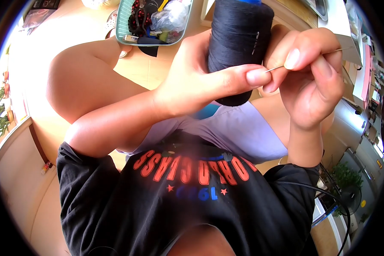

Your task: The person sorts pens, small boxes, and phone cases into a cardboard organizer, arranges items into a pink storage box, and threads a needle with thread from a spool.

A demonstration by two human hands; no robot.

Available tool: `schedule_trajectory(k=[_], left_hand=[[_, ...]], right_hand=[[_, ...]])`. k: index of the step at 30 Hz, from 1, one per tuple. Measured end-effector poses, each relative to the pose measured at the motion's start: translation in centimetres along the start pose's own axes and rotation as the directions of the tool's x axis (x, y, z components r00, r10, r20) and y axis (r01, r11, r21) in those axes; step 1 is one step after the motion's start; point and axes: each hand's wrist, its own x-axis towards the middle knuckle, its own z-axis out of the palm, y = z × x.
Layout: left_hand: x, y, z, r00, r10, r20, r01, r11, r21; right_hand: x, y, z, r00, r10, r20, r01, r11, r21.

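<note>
My left hand [200,81] is wrapped around a large spool of black thread [239,38], which stands upright with a blue top edge. Its thumb lies across the front of the spool. A thin sewing needle [275,68] is pinched in my right hand [313,77], between thumb and forefinger. One end of the needle meets the tip of my left thumb. Past the right fingers a fine line [339,50] sticks out to the right; whether it is needle or thread I cannot tell. Any thread between spool and needle is not discernible.
Beyond my knee, a teal basket [120,25] on the floor holds bags and small items. A dark fabric piece [148,50] hangs or lies below it. A black cable [328,190] runs at the right, near a fan [350,198]. Cabinets and shelves line the right side.
</note>
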Motion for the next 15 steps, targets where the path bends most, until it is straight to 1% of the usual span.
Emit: schedule_trajectory(k=[3, 5, 8, 11, 14, 15], left_hand=[[0.0, -0.2, 0.0, 1.0, 0.028, 0.003, -0.028, 1.0, 0.013], [0.0, -0.4, 0.4, 0.999, 0.045, -0.002, -0.045, 0.999, -0.022], [0.0, -0.9, 0.8, 0.997, 0.074, -0.006, -0.075, 0.995, -0.059], [0.0, -1.1, 0.6, 0.998, 0.066, 0.022, -0.064, 0.995, -0.072], [0.1, -1.5, 0.8, 0.997, 0.079, 0.025, -0.076, 0.993, -0.094], [0.1, -1.7, 0.8, 0.996, 0.09, 0.019, -0.087, 0.991, -0.104]], right_hand=[[0.1, 0.0, -0.1, 1.0, -0.009, 0.002, 0.009, 1.0, 0.006], [0.0, -0.2, -0.2, 1.0, 0.011, -0.01, -0.011, 0.999, 0.032], [-0.1, -0.3, -0.1, 0.999, 0.048, -0.019, -0.046, 0.992, 0.116], [0.3, 0.3, -0.6, 0.998, -0.035, 0.055, 0.029, 0.993, 0.11], [0.1, -0.2, 0.0, 0.998, 0.007, 0.067, -0.019, 0.984, 0.176], [0.3, -0.1, -0.1, 0.995, -0.021, 0.102, 0.006, 0.989, 0.148]])
